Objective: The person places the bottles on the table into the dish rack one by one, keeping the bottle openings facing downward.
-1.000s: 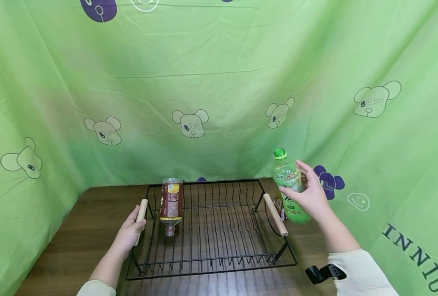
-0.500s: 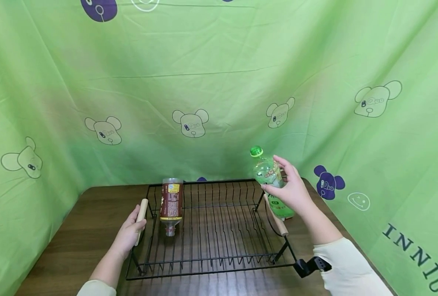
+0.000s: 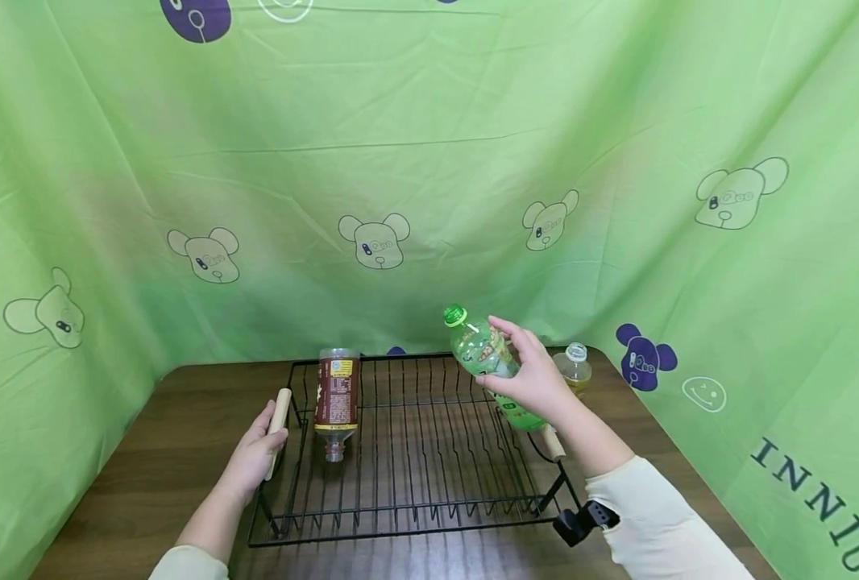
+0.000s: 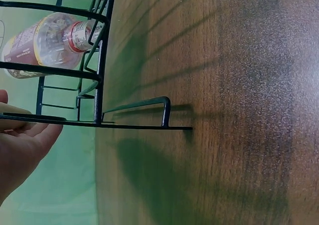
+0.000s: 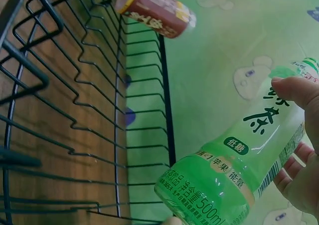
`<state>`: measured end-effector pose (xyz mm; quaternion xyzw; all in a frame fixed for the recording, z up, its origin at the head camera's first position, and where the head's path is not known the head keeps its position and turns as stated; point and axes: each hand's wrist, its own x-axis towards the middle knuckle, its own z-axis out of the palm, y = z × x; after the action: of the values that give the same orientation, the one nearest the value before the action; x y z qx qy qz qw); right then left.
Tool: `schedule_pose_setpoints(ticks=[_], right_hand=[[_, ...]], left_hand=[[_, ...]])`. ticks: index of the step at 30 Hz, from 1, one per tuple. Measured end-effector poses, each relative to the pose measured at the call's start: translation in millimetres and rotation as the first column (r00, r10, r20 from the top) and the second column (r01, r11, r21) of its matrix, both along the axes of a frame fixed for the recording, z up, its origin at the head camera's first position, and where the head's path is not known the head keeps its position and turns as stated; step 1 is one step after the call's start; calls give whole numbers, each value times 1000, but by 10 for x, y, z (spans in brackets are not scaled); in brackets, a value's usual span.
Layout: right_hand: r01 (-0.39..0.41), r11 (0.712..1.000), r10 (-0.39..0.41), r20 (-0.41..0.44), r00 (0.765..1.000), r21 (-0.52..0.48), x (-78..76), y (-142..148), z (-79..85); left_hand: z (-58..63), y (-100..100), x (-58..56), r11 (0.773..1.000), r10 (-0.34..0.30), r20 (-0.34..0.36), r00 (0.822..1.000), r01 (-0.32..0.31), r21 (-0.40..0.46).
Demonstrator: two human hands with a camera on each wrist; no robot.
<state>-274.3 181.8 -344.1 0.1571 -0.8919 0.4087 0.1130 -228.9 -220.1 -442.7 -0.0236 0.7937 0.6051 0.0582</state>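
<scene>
My left hand (image 3: 250, 459) grips the wooden handle (image 3: 278, 419) on the left side of a black wire dish rack (image 3: 429, 451). In my right hand (image 3: 534, 377) is a green plastic tea bottle (image 3: 482, 351), uncapped, held around its middle. It tilts with its neck to the upper left, over the right part of the rack. The right wrist view shows the bottle's base nearest the wires. A bottle with a dark red label (image 3: 338, 395) stands neck down in the rack's left part. The rack's right handle (image 3: 554, 443) is partly hidden behind the green bottle and my hand.
Behind my right hand, a clear bottle with a yellowish label (image 3: 576, 367) stands on the brown table (image 3: 147, 435), partly covered. A green printed curtain (image 3: 429, 177) hangs close behind the table and along both sides.
My right hand has carried the green bottle leftward from beside the rack to over it, tilting it further left. The clear bottle behind has come into view. My left hand stays on the handle.
</scene>
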Motion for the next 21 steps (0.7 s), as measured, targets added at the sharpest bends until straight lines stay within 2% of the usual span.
schedule_pose_setpoints(ticks=[5,9,14,17,21], right_hand=[[-50,998,49,29,998,36,11,-100,-52],[-96,994,93,54,994,51,13,-175,-96],[-135,988,130,71,989,75,22,-257,-140],[-170,982,163,86,983,85,36,-312,-165],[-220,970,210,105,972,102,57,-389,-203]], left_hand=[[8,-6,-1,998,10,-3,1000,-10,-59],[57,3,-14,983,9,-68,998,-21,-184],[237,69,-19,943,-21,-171,985,-37,-332],[363,166,-15,932,-52,-200,978,-25,-361],[482,336,-30,935,-94,-256,962,-3,-354]])
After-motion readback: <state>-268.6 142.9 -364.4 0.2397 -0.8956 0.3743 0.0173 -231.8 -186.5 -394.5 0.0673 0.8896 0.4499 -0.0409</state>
